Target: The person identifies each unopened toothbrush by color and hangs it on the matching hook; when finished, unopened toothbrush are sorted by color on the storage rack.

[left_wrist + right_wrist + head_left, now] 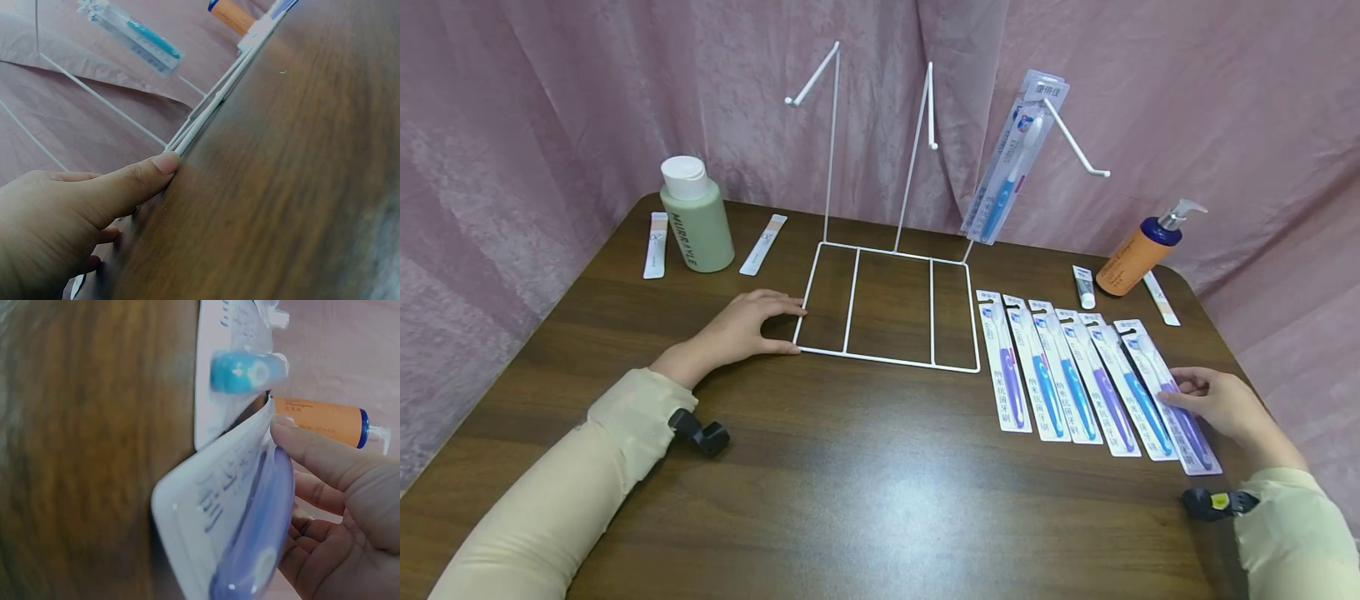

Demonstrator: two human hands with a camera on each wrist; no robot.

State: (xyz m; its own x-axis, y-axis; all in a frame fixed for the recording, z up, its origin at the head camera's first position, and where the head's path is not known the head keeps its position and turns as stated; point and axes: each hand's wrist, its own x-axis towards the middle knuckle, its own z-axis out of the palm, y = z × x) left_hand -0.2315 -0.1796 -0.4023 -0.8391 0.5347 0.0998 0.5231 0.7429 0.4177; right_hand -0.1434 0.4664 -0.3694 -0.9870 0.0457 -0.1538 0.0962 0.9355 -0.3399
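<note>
**We expect a light, stiff, slick toothbrush pack (1183, 429)**

Between three and four o'clock from the rack (932, 312), our right hand (1223, 406) pinches the pack's right edge, probably the best hold. Our left hand (741, 329), fingers extended, touches the rack.

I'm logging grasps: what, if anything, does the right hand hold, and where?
The right hand pinches the rightmost purple-handled toothbrush in flat white-backed plastic packaging, near its middle.

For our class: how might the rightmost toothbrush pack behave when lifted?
The rightmost toothbrush pack will probably stay fairly stiff, since it looks straight along its length. It seems light, being slim. Its glossy front could slip in the right hand.
</note>
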